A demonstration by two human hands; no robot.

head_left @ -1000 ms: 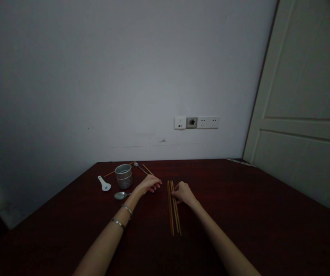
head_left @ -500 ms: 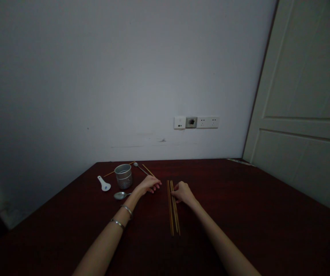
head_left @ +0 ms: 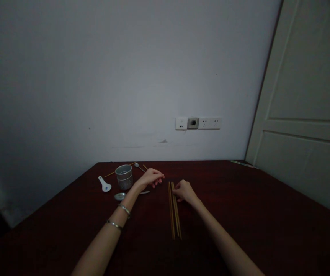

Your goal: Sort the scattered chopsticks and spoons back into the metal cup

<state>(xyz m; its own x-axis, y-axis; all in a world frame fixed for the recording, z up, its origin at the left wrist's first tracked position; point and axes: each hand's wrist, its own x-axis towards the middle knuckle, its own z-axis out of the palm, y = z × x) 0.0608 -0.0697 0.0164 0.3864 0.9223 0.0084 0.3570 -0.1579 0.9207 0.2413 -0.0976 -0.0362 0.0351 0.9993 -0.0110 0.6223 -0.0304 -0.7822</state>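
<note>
My left hand (head_left: 151,178) is over the table with its fingers curled in and the thumb pressed toward them. Behind it run a thin chopstick (head_left: 145,167) and a long-handled spoon (head_left: 136,165); their near ends are hidden, so I cannot tell what the fingers hold. My right hand (head_left: 184,191) pinches at the upper part of several wooden chopsticks (head_left: 174,214), which lie side by side pointing toward me. Under my left forearm passes the handle of a metal spoon (head_left: 120,196).
A grey metal cup (head_left: 124,177) stands left of my left hand, with another chopstick (head_left: 109,174) behind it. Farther left lies a white soup spoon (head_left: 105,184). Wall sockets (head_left: 209,123) sit above the dark red table (head_left: 239,214), and a pale door (head_left: 303,161) is at the right.
My left hand has lifted a little and shifted right, with its thumb now out over the fingers; more of the metal spoon's handle shows. My right hand stays at the chopsticks.
</note>
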